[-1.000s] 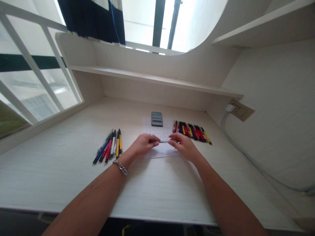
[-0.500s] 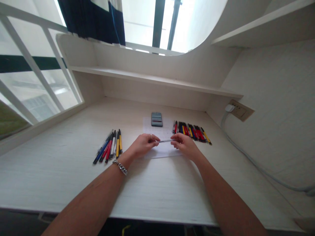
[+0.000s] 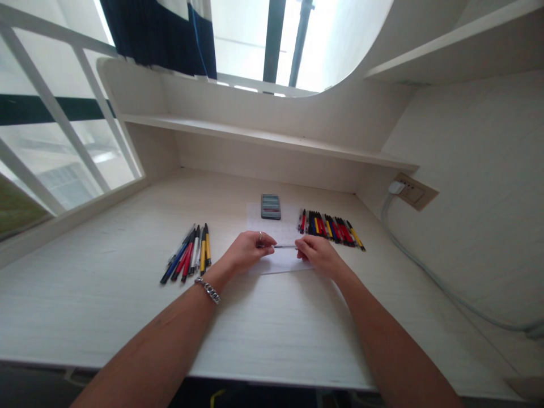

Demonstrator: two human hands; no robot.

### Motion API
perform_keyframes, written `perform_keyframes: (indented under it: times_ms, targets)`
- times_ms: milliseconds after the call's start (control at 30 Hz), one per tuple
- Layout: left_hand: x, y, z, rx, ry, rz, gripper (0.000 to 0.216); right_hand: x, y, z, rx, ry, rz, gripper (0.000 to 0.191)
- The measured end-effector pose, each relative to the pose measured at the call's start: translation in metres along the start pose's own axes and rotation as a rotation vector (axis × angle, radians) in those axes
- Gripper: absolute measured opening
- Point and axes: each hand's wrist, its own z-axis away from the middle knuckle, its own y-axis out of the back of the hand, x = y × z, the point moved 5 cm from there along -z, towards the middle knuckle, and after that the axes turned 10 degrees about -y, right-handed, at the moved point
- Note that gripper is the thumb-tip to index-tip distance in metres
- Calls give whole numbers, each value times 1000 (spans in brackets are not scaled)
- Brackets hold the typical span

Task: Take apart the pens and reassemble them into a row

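Over a white sheet of paper, both hands pinch the ends of a thin pen held level. My left hand, with a ring and a chain bracelet at the wrist, is closed on the pen's left end. On its right end, the fingertips of my right hand are pressed together. Left of my left hand lies a loose bunch of pens in blue, red, white and yellow. Behind my right hand a row of pens lies side by side. What the fingers cover of the pen is hidden.
A small dark flat case lies at the paper's far edge. A low shelf runs along the back of the desk. At the right, a grey cable hangs from a wall socket.
My right hand has shifted slightly down, and its fingers have closed more tightly round the pen's end. My left hand and the piles of pens stay where they were.
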Motion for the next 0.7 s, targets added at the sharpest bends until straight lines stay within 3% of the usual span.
perform_keyframes:
  times_ms: [67, 267, 567, 700]
  targets:
    - [2, 1, 0, 18, 18, 20, 23, 2, -2, -1, -17, -34, 7, 43]
    - [3, 3, 0, 26, 11, -4, 21, -3, 2, 2, 22, 25, -6, 22]
    - [-1, 5, 1, 81, 4, 74, 29, -1, -1, 2, -25, -7, 55, 32]
    - [-1, 3, 1, 110, 7, 27, 32, -13, 5, 5, 181, 106, 260, 25]
